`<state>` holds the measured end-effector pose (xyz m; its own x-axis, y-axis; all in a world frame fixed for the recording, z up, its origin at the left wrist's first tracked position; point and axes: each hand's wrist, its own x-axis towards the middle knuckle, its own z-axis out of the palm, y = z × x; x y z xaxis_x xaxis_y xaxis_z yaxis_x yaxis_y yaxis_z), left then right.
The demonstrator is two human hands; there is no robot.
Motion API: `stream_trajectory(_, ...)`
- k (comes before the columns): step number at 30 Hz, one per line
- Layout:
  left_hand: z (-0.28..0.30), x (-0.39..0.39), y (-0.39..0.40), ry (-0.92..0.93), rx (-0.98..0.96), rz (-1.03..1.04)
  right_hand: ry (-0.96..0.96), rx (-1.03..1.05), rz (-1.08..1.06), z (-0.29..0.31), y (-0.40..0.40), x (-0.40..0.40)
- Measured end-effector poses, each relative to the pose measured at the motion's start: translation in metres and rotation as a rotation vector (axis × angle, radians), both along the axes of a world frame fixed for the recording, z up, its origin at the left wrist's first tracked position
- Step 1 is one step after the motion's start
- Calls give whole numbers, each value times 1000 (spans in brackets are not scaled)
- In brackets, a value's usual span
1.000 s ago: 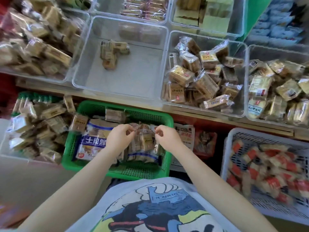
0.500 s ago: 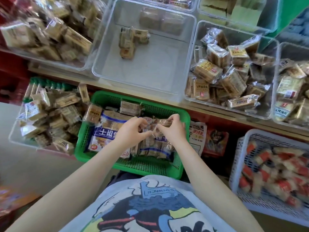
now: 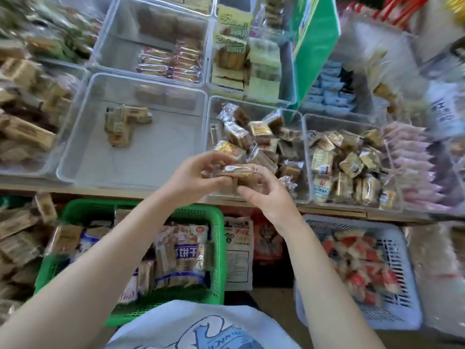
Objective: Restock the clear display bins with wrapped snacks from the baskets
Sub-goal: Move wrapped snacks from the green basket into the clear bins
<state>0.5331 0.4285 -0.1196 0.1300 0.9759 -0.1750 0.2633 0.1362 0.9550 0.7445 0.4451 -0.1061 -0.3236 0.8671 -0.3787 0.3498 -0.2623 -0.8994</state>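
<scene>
My left hand and my right hand together grip a small stack of brown wrapped snacks, held above the front edge of the shelf. Just left of the stack stands a nearly empty clear bin with a few brown wrapped snacks on its floor. Behind the stack, a second clear bin is piled with similar wrapped snacks. Below my arms sits the green basket with opened bags of wrapped snacks.
A pale lavender basket of red-and-white wrapped snacks sits at lower right. More clear bins of snacks fill the shelf: one at far left, one at right, others behind. A green sign stands at the back. Flat packets lie between the baskets.
Both hands rose out of the green basket with a stack of wrapped snacks and now hold it up over the shelf's front edge. The view tilted up toward the bins.
</scene>
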Motion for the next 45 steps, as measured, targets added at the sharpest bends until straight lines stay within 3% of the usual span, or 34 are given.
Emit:
stream_trajectory(4,1,47,57,-1,162,139,-46,112,-155,7,42,34)
stream_trajectory(7,-21,70,94,404,261,217,-160,219,-316,3,82,60)
stream_trajectory(9,-37,78,106,746,213,71,-274,364,-360,-4,113,73)
stream_trajectory(11,-52,84,109,920,106,-66,-436,505,-327,-16,145,82)
stream_trajectory(16,-64,81,105,941,17,-47,-774,750,-129,-45,209,87)
stream_trajectory(20,-65,82,105,923,10,-38,-895,628,68,-66,234,78)
stream_trajectory(26,-65,82,105,881,4,-22,-1055,603,242,-79,235,67)
stream_trajectory(30,-59,80,107,876,-18,-78,-1116,434,368,-76,233,68)
stream_trajectory(32,-52,78,105,836,-27,-79,-1083,457,348,-67,222,62)
stream_trajectory(34,-41,73,93,750,28,17,-940,634,195,-54,195,55)
stream_trajectory(36,-29,61,69,607,142,178,-672,842,14,-41,154,44)
stream_trajectory(38,-18,47,35,444,218,302,-382,885,-4,-29,105,30)
stream_trajectory(41,-20,28,-18,408,157,361,-160,696,133,-32,31,1)
stream_trajectory(45,-75,1,-71,587,-141,368,-254,366,288,-91,-34,-28)
